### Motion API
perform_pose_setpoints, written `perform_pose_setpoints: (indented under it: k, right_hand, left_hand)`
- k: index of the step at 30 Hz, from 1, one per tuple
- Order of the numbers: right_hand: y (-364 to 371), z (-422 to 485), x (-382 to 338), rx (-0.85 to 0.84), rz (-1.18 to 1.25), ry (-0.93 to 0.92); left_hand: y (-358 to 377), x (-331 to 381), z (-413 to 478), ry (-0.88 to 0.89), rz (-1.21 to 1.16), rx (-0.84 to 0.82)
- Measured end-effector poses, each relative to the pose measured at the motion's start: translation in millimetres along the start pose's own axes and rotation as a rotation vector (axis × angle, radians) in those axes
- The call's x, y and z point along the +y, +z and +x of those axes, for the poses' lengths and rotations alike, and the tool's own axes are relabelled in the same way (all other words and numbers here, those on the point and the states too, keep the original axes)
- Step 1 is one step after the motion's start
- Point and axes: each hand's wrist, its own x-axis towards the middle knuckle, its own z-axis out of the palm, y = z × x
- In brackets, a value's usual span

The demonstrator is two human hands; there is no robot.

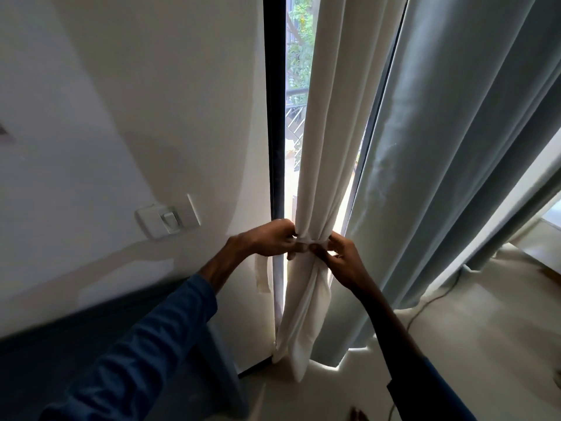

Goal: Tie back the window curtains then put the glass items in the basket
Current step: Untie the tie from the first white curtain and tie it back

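Head view, sole angle. White curtain (321, 177) bunched into a narrow column just right of centre, cinched at roughly 6 o'clock from frame centre by a thin white tie band (312, 239). Left hand (270, 240) at the band's 9 o'clock side, fingers curled and pinching one end; right hand (341, 256) at its 3 o'clock side, fingertips pinched on the other end where the two meet at the front. Loose strip of white fabric (261, 276) hanging below the left hand, at about 7 o'clock from the knot. Grey-blue curtain (449, 177) at 3 o'clock, hanging free, untied. Dark window frame (274, 117) at 11 o'clock, wall switch (166, 221) at 9 o'clock. Step in hand, by judgement: fastening the tie on the white curtain, first half of the task. Next move likely calls for drawing both ends snug and locking the knot without letting the bundle spread. Grey-blue curtain probably next. No glass items or basket in sight.
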Motion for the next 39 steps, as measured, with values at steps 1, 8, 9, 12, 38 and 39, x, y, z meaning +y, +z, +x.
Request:
perform_pose_setpoints:
  k: [1,8,9,12,38,39]
  right_hand:
    - [-3,0,0,0.007,0.005,0.008]
    - [-10,-8,-6,-0.089,0.137,0.089]
    - [-9,-10,-9,-0.120,0.152,0.110]
    - [-2,-17,-18,-0.201,0.238,0.165]
    - [-28,-34,-23,0.110,0.733,0.306]
    - [-32,-34,-22,0.152,0.698,0.293]
  left_hand:
    - [-4,-3,-3,0.005,0.023,0.011]
    - [-16,-20,-17,-0.059,0.263,0.135]
    - [-14,-17,-17,-0.065,0.346,0.182]
    - [-1,-5,-11,-0.050,0.424,0.285]
    - [50,22,-8,-0.092,-0.407,0.458]
    - [47,21,-7,-0.115,-0.393,0.494]
